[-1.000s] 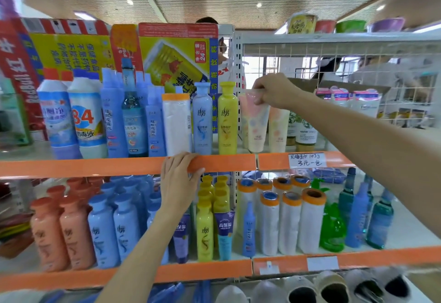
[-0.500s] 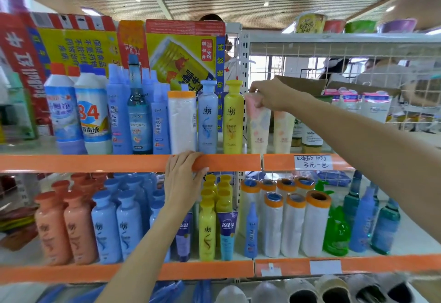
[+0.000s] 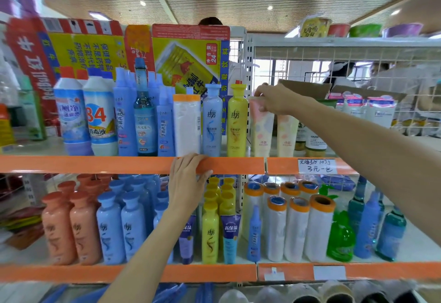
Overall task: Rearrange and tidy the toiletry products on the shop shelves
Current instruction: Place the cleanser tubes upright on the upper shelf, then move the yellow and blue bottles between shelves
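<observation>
Item: pastel tube (image 3: 261, 128), soft squeeze type, standing cap-down on the upper shelf (image 3: 131, 164). Pale cream body with pink, blue and peach blotches, pink crimped top, small print low on the front. Right hand (image 3: 278, 99) grip pinches the crimped top edge, fingers curled over it. Just right of the grip: a matching tube (image 3: 286, 135), upright. Just left of the grip: a yellow bottle (image 3: 237, 121), then a pale blue bottle (image 3: 212, 121). Below the grip, left hand (image 3: 188, 181) rests on the orange shelf edge, fingers spread over it, holding no product.
</observation>
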